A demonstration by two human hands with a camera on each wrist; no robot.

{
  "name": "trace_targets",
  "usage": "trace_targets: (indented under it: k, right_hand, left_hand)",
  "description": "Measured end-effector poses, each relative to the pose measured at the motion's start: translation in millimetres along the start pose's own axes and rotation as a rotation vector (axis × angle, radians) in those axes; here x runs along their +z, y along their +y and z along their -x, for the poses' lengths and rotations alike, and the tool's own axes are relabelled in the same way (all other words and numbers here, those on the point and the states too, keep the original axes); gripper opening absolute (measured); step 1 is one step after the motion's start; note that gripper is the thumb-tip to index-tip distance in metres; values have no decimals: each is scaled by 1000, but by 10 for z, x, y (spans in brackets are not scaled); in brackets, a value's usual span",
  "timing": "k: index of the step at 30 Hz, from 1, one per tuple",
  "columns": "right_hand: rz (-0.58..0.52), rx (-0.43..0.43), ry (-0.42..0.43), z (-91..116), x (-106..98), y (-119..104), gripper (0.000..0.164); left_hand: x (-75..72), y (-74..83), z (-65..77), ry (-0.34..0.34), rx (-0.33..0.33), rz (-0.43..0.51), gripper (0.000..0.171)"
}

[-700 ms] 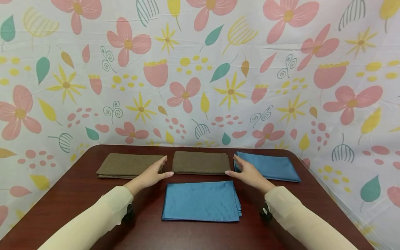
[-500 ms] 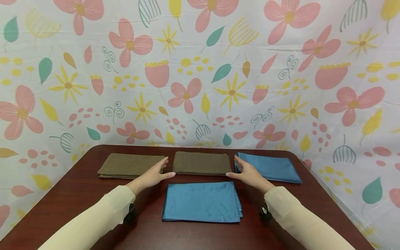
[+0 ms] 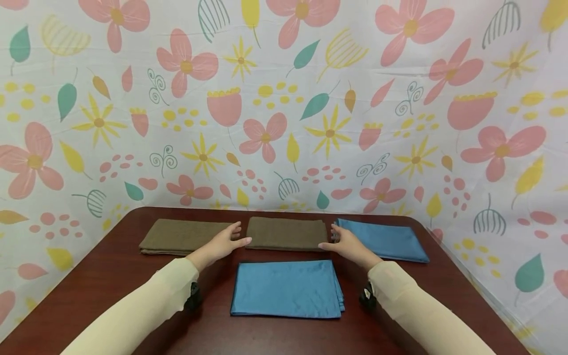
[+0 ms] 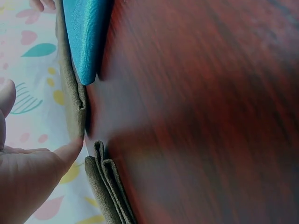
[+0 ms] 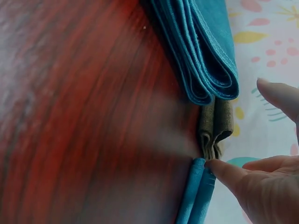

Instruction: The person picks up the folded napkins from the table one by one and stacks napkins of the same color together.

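A folded brown cloth [image 3: 286, 234] lies at the back middle of the table, between my two hands. My left hand [image 3: 219, 246] is in the gap at its left end, thumb apart from the fingers, overlapping the edge of another folded brown cloth [image 3: 177, 236]. At the other end my right hand [image 3: 352, 247] stands with spread thumb and fingers, next to a folded blue cloth [image 3: 386, 240]. Neither hand holds anything; whether the fingertips touch the cloths I cannot tell. Nearer to me a second folded blue cloth [image 3: 284, 289] lies flat, its layered edge facing right.
All the cloths rest on a dark red-brown table [image 3: 248, 337] with rounded far corners. Behind it hangs a white sheet [image 3: 284, 64] printed with flowers and leaves. A dark device [image 3: 194, 296] is worn at the left wrist, and another dark device [image 3: 367, 296] at the right.
Both hands have drawn slightly inward toward the middle brown cloth, the left to the right and the right to the left. The cloths lie as before; the head view has shifted a little.
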State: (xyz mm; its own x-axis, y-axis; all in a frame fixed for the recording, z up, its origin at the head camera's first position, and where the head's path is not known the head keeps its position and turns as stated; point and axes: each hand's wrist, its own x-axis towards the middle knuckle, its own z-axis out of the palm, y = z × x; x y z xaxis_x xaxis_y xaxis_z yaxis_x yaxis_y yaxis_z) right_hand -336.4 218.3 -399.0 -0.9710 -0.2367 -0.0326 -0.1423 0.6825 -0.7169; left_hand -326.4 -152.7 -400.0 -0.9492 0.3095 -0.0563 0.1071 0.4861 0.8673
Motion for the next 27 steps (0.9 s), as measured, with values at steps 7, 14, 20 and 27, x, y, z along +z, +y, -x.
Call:
trace_targets:
  k: [7, 14, 20, 27]
  right_hand:
    - [-76, 54, -4, -18, 49, 43, 84]
    - [-189, 98, 2, -66, 33, 39, 76]
    - [-293, 146, 11, -113, 24, -45, 66]
    - [-415, 260, 55, -183, 8, -87, 58]
  left_hand:
    - [63, -24, -81, 2, -53, 14, 78]
    - [126, -40, -155, 5, -90, 97, 71]
    - [139, -45, -184, 11, -103, 169, 66]
    - [126, -5, -226, 25, -156, 190, 61]
